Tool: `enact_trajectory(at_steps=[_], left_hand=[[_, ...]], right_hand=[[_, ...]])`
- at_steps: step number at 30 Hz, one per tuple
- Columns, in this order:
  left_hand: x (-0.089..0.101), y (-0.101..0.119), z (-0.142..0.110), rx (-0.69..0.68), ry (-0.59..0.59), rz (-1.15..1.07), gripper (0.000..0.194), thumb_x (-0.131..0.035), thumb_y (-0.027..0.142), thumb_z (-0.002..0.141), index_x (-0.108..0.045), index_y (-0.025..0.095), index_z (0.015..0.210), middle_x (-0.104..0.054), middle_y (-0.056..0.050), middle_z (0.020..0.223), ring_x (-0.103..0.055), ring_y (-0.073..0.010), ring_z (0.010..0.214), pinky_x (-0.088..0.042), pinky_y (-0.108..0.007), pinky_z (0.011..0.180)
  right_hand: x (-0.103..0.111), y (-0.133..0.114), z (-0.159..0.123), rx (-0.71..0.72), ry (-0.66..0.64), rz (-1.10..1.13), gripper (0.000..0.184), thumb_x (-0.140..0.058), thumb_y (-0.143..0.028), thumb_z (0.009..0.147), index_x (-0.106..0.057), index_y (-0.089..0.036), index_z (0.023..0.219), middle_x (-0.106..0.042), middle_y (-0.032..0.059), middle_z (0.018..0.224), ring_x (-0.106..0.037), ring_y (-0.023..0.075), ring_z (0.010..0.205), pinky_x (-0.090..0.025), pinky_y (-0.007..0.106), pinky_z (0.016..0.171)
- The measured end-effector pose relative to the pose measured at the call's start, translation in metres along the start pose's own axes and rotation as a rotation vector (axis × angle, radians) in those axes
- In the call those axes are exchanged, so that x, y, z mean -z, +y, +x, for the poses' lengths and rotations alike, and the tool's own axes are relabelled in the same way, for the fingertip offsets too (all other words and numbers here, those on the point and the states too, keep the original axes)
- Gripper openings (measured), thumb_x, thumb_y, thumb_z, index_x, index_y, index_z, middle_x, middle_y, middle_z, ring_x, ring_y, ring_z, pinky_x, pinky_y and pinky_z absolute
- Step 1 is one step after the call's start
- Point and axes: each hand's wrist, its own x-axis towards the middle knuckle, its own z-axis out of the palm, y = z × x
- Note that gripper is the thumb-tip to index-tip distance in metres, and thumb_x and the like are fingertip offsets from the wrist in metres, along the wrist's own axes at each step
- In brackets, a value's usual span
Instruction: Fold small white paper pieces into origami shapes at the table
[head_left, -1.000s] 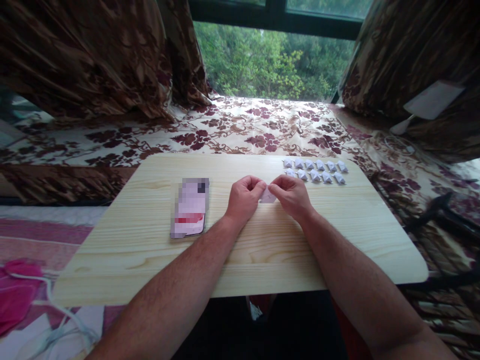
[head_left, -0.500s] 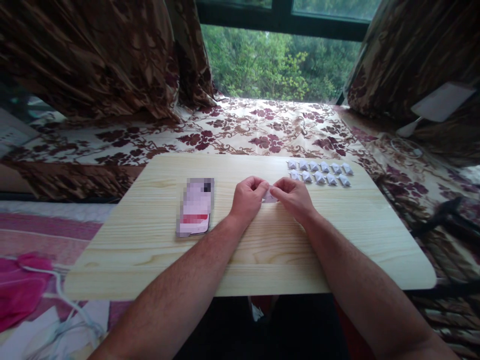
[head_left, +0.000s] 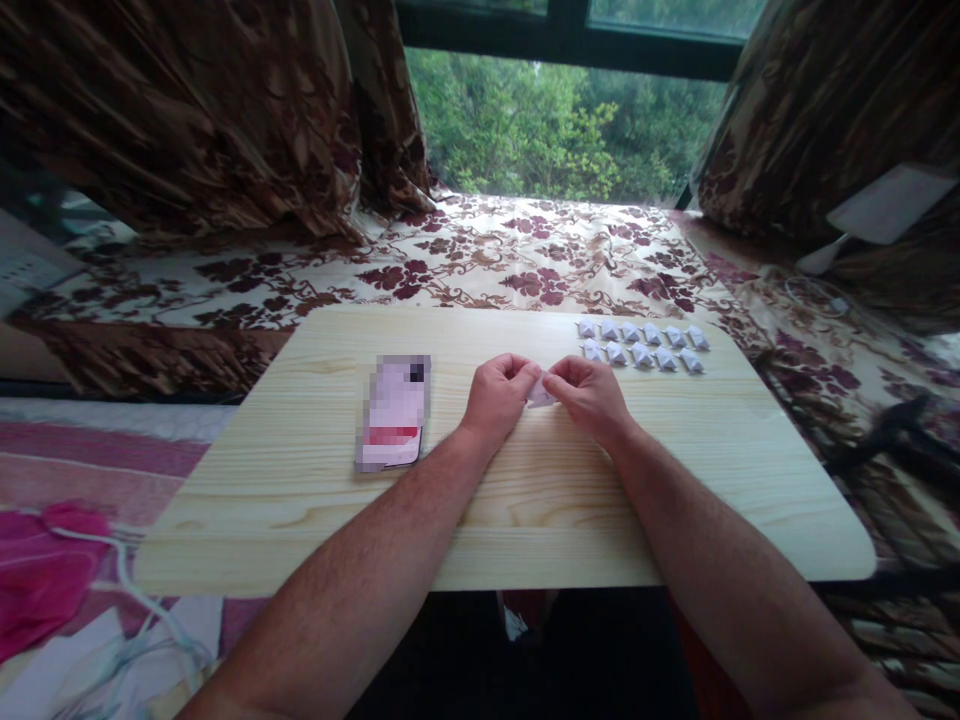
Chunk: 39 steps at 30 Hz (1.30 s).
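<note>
Between my two hands is a small piece of white paper [head_left: 539,393], pinched from both sides just above the table. My left hand [head_left: 496,400] is closed, thumb and forefinger gripping its left side. My right hand [head_left: 591,395] is closed too and pinches its upper right part. Fingertips hide much of the paper, so its folds are hard to make out. Beyond my right hand, small folded white paper shapes [head_left: 641,355] with pointed tops stand in two rows on the table.
A phone [head_left: 394,410], partly pixelated, lies on the light wooden table [head_left: 300,500] left of my hands. Floral cloth [head_left: 540,250] covers the ledge behind. A white lamp [head_left: 892,205] stands at the right, and a pink cloth [head_left: 49,570] with white cables lies at lower left.
The view has shifted slightly, so the table and phone appear farther right. Both hands keep their pinch on the paper, whose visible part has changed its tilt a little.
</note>
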Motion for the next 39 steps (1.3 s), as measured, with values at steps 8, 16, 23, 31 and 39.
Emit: enact_trajectory(at_steps=[8,16,23,31,39], left_hand=[[0.0007,0.0025,-0.0004,0.007,0.036,0.001,0.025,-0.072,0.038,0.075,-0.066,0.014,0.072,-0.057,0.001,0.062,-0.046,-0.0095,0.056,-0.037,-0.023,0.054],[0.0006,0.0032,0.0001,0.020,0.068,-0.028,0.024,-0.073,0.039,0.074,-0.066,0.015,0.072,-0.057,0.002,0.062,-0.046,-0.0096,0.055,-0.036,-0.023,0.051],[-0.0004,0.0045,-0.0011,0.014,0.053,-0.001,0.025,-0.073,0.039,0.073,-0.066,0.015,0.072,-0.057,0.001,0.061,-0.046,-0.0096,0.055,-0.036,-0.023,0.052],[0.0006,0.0044,-0.0021,-0.015,0.056,0.049,0.024,-0.072,0.039,0.075,-0.067,0.016,0.074,-0.059,0.001,0.064,-0.047,-0.0101,0.057,-0.038,-0.023,0.053],[-0.0003,0.0083,-0.0029,-0.004,-0.011,-0.024,0.023,-0.072,0.038,0.074,-0.066,0.015,0.076,-0.060,0.000,0.065,-0.051,-0.0111,0.057,-0.041,-0.024,0.051]], right_hand=[[0.0023,-0.0040,0.0009,-0.056,0.020,0.157,0.024,-0.065,-0.037,0.078,-0.065,-0.016,0.066,-0.059,-0.0011,0.057,-0.052,0.0119,0.054,-0.043,0.025,0.054],[0.0003,0.0019,0.0014,-0.070,-0.036,0.097,0.017,-0.070,-0.032,0.072,-0.064,-0.017,0.069,-0.058,-0.0025,0.058,-0.050,0.0109,0.053,-0.040,0.024,0.052],[0.0008,0.0019,0.0006,-0.055,-0.017,0.012,0.017,-0.067,-0.031,0.073,-0.062,-0.017,0.066,-0.057,-0.0027,0.057,-0.047,0.0104,0.052,-0.034,0.024,0.050],[-0.0008,-0.0014,-0.0007,-0.048,-0.015,0.002,0.019,-0.066,-0.031,0.074,-0.059,-0.017,0.064,-0.053,-0.0033,0.056,-0.043,0.0094,0.051,-0.030,0.024,0.048],[0.0003,0.0006,-0.0007,-0.033,0.033,0.013,0.024,-0.069,-0.036,0.075,-0.059,-0.017,0.064,-0.054,-0.0027,0.056,-0.043,0.0100,0.052,-0.031,0.025,0.049]])
